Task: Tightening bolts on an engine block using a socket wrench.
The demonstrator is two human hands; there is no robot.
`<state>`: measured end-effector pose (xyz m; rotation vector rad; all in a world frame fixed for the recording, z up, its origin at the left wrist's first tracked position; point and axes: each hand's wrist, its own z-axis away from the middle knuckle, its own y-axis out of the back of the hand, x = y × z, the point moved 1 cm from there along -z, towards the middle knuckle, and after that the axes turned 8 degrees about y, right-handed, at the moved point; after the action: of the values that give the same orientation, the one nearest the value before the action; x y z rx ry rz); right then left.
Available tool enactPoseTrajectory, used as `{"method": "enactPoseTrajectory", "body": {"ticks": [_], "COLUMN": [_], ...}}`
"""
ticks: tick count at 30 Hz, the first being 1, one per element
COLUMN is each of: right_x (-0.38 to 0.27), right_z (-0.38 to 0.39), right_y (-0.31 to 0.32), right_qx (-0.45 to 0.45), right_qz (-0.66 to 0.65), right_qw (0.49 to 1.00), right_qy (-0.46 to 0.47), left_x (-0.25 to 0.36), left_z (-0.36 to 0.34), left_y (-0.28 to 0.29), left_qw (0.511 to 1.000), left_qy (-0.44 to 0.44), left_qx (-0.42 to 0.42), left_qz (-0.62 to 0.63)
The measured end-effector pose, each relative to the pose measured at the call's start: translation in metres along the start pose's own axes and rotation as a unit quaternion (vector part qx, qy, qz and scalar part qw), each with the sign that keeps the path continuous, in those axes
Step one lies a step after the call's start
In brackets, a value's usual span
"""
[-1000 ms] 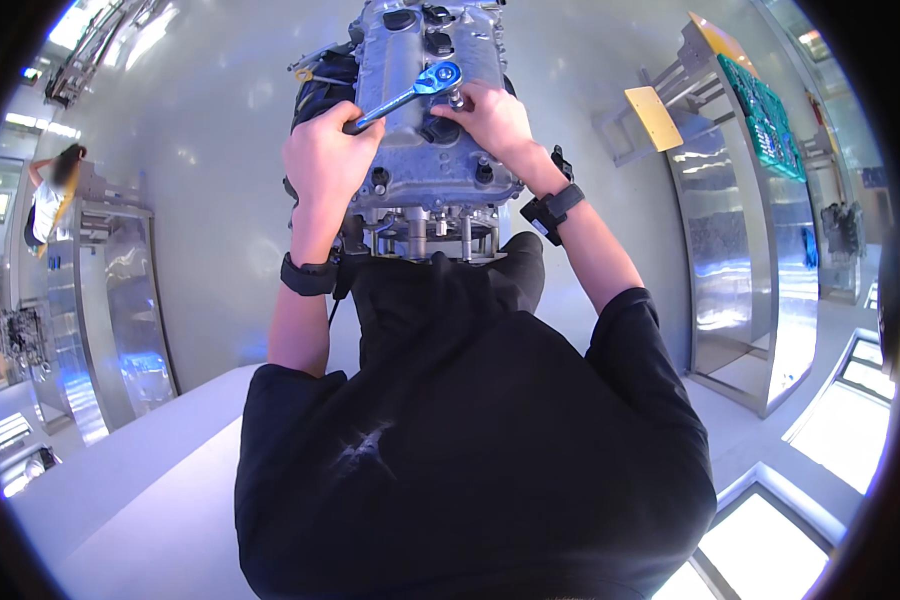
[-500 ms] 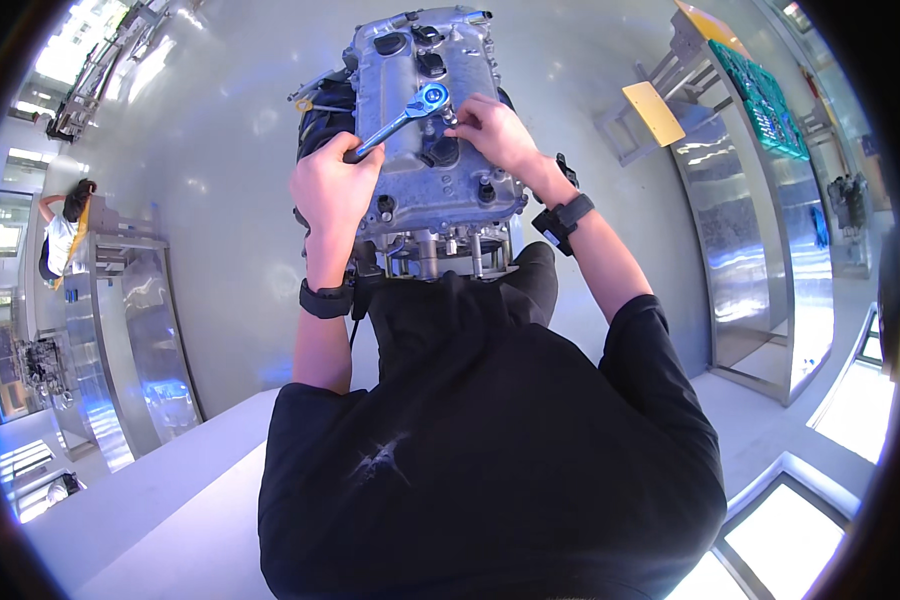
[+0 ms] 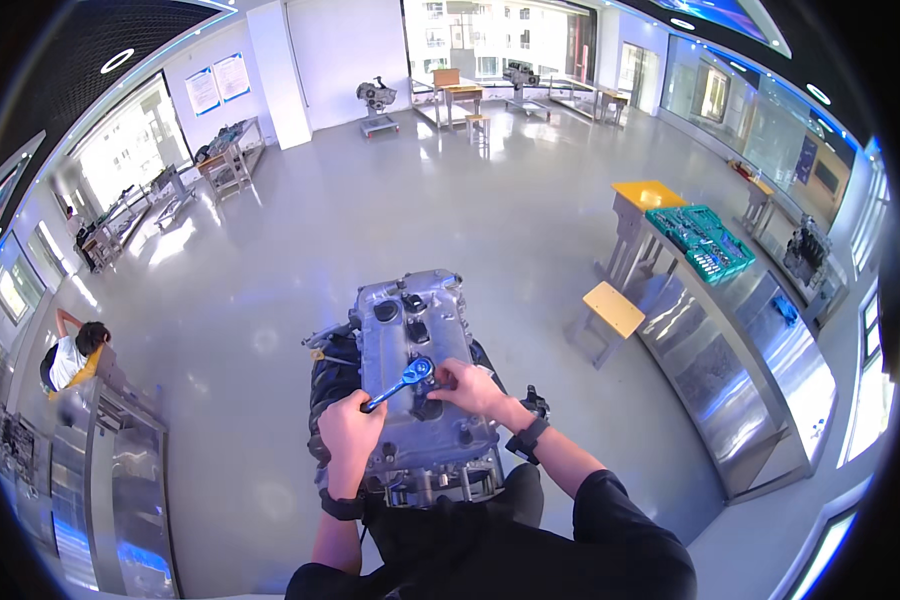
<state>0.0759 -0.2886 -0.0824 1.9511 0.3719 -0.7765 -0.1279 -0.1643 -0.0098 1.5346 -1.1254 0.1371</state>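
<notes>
Grey flr point(image 3: 530, 220) is streaked w/ light; white far wall point(image 3: 350, 60) is broken by window point(image 3: 515, 35). 2 posters point(image 3: 232, 77) are hung far left. Metal bench point(image 3: 695, 350) & yellow-topped stool point(image 3: 613, 309) are set right. Round lamps point(image 3: 117, 61) are fixed in dark ceil. point(image 3: 65, 105)

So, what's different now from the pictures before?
The camera view tipped up: the engine sits lower in the picture, and the far window has come into sight. Nothing visibly got grabbed or let go. The left hand still grips the ratchet by its handle, and the right hand is still beside the ratchet's head.
</notes>
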Motion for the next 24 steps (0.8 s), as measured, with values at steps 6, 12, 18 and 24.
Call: {"method": "enactPoseTrajectory", "body": {"ticks": [6,12,18,24], "right_x": [0.005,-0.001,-0.005,-0.001], "right_z": [-0.002,0.002,-0.001,0.003], "right_y": [-0.005,-0.005,-0.010,-0.010], "right_qx": [0.013,0.028,0.035,0.002], "right_qz": [-0.106,-0.021,0.031,-0.060], "right_qw": [0.988,0.999,0.998,0.987], "right_qy": [0.107,0.027,0.030,0.147], "left_x": [-0.002,-0.002,0.000,0.009], "left_z": [-0.005,-0.004,-0.003,0.001], "left_y": [0.001,0.004,0.003,-0.001], "left_qw": [1.000,1.000,1.000,1.000], "left_qy": [-0.002,0.009,-0.002,-0.002], "left_qx": [-0.003,-0.008,-0.009,-0.026], "left_qz": [-0.022,0.017,0.022,0.010]}}
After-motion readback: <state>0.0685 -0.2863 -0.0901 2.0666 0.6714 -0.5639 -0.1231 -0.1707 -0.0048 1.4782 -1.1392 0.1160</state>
